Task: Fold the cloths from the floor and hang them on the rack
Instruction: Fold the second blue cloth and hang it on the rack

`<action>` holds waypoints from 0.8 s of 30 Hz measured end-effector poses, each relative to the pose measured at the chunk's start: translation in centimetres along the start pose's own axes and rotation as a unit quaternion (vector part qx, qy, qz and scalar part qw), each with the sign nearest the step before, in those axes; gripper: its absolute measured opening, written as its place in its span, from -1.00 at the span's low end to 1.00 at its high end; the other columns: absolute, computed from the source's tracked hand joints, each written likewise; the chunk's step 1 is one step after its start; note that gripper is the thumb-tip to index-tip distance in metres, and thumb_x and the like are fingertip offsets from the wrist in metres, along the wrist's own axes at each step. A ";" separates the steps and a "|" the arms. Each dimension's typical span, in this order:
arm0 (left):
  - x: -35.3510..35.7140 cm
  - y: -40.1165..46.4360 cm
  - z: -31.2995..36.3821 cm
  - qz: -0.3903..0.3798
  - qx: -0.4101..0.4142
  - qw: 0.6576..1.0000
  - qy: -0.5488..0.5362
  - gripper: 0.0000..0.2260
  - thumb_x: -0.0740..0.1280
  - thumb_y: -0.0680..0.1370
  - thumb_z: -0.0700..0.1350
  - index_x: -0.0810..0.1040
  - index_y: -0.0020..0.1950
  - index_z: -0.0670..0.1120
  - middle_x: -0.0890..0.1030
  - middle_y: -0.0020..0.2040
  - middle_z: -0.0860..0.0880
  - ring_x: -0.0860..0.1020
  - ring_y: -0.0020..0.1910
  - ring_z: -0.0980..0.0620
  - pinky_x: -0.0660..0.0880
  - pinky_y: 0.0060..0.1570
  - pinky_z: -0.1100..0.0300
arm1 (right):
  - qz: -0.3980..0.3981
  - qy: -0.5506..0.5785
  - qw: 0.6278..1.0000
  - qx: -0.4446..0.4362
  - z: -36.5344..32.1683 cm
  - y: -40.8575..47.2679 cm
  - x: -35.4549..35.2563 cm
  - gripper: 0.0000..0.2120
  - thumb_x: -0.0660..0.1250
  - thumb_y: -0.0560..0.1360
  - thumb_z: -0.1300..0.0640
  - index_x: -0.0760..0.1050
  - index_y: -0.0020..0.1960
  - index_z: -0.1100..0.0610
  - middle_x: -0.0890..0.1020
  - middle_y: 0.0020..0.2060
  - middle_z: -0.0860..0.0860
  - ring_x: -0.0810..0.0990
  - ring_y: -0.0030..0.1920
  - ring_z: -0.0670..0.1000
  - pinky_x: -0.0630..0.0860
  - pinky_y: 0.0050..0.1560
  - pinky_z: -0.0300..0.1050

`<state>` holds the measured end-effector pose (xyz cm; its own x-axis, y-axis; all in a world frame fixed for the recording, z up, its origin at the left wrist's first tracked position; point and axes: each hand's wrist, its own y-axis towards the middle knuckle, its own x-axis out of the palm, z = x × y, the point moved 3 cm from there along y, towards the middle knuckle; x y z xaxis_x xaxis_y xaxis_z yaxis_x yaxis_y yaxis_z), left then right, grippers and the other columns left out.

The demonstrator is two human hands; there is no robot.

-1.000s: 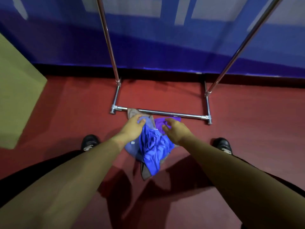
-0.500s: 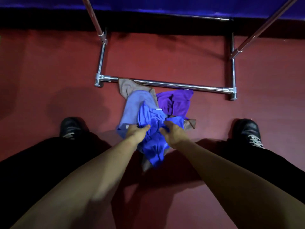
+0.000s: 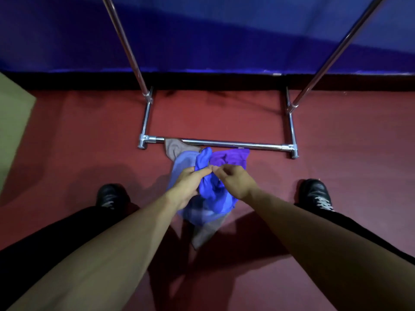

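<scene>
A heap of soft, crumpled cloths lies on the matte red floor, just in front of the rack, whose polished round metal tubes form a low base bar with two slanted uprights rising out of view. Uppermost is the bright blue cloth, bunched into deep rounded folds; beneath it lie a paler blue cloth, a purple cloth touching the base bar, and a grey-brown cloth, one corner of which crosses the bar while another pointed end shows at the near side of the heap. Compared with half a second earlier, the view has tilted up so that the blue wall and a pale green block at left are again visible, and the bright blue cloth, then flat on the heap, is now gathered upward into a ridge between the hands. The left hand grips this cloth with curled fingers, knuckles toward the camera; the right hand pinches its edge between thumb and bent fingers, the two hands nearly touching at the fingertips. Both bare forearms extend forward and down between dark trouser legs, with a black laced shoe planted on the floor at either side.
</scene>
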<state>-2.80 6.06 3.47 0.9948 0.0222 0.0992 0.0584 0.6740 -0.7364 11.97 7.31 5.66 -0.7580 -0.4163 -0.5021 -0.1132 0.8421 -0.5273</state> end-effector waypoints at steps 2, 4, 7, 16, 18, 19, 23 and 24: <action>0.2 -2.7 2.6 -0.008 0.025 0.999 -0.025 -0.80 0.41 0.57 -0.14 0.67 0.14 -0.21 0.70 0.08 -0.22 0.67 0.05 -0.15 0.53 0.25 -0.10 | 0.005 0.004 1.000 -0.024 -2.4 -1.8 -1.7 -0.45 0.20 0.61 -0.22 0.60 -0.05 0.28 0.61 -0.29 0.14 0.52 -0.25 0.09 0.48 -0.06 -0.03; 0.4 -5.7 5.1 -0.012 0.053 0.998 -0.044 -0.65 0.46 0.52 -0.12 0.61 0.22 -0.31 0.65 0.17 -0.31 0.64 0.14 -0.23 0.50 0.32 -0.14 | 0.016 0.016 0.998 -0.057 -4.8 -3.8 -3.3 -0.30 0.15 0.53 -0.36 0.61 -0.01 0.31 0.68 -0.19 0.24 0.60 -0.22 0.09 0.53 -0.01 0.05; 0.4 -10.1 8.1 -0.014 0.105 0.993 -0.044 -0.62 0.45 0.53 -0.13 0.57 0.26 -0.33 0.64 0.19 -0.32 0.63 0.14 -0.23 0.49 0.33 -0.12 | 0.033 0.057 0.994 -0.089 -8.1 -6.8 -5.2 -0.43 0.18 0.58 -0.27 0.68 -0.03 0.20 0.71 -0.03 0.25 0.64 -0.06 -0.01 0.53 0.12 0.05; -0.2 -18.3 12.6 0.047 0.271 0.960 0.055 -0.77 0.37 0.58 0.01 0.61 0.16 -0.08 0.64 -0.05 -0.04 0.58 -0.05 0.03 0.51 0.17 -0.02 | 0.065 0.257 0.952 -0.153 -12.9 -14.3 -8.4 -0.57 0.20 0.68 -0.03 0.57 -0.20 0.22 0.54 -0.42 0.00 0.46 -0.42 -0.11 0.44 -0.30 -0.33; -0.3 -18.3 12.5 0.072 0.274 0.957 0.059 -0.79 0.34 0.63 -0.05 0.61 0.21 -0.10 0.64 -0.01 -0.03 0.59 0.00 0.04 0.48 0.26 0.02 | 0.039 0.291 0.945 -0.142 -12.1 -15.1 -7.8 -0.59 0.18 0.68 -0.05 0.57 -0.17 0.20 0.59 -0.38 0.05 0.49 -0.37 -0.06 0.48 -0.28 -0.26; -0.4 -18.1 12.3 0.078 0.264 0.960 0.044 -0.79 0.34 0.63 -0.06 0.61 0.22 -0.11 0.66 0.02 -0.05 0.61 0.04 0.02 0.47 0.29 0.03 | 0.026 0.289 0.948 -0.132 -11.7 -15.1 -7.5 -0.60 0.17 0.68 -0.06 0.58 -0.12 0.19 0.62 -0.33 0.05 0.52 -0.33 -0.03 0.49 -0.25 -0.22; 0.2 -17.3 12.1 0.068 0.195 0.978 -0.027 -0.68 0.40 0.58 -0.01 0.59 0.19 -0.23 0.69 0.10 -0.24 0.65 0.17 -0.21 0.51 0.30 -0.15 | 0.003 0.277 0.955 -0.105 -12.1 -14.4 -7.0 -0.62 0.16 0.67 -0.10 0.60 0.08 0.17 0.66 -0.17 0.01 0.61 -0.19 -0.01 0.55 -0.17 -0.17; 0.5 -17.0 12.2 0.055 0.186 0.980 -0.036 -0.66 0.40 0.58 -0.01 0.58 0.20 -0.24 0.68 0.12 -0.26 0.65 0.16 -0.23 0.51 0.29 -0.17 | 0.004 0.288 0.952 -0.104 -12.3 -14.3 -7.0 -0.62 0.16 0.67 -0.11 0.60 0.09 0.15 0.66 -0.15 0.01 0.63 -0.18 -0.02 0.56 -0.14 -0.15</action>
<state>-4.31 3.57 24.19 0.9842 0.1530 0.0886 -0.0972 0.8867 -0.4520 10.99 2.46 25.15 -0.9790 -0.2031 -0.0153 -0.1853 0.9191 -0.3477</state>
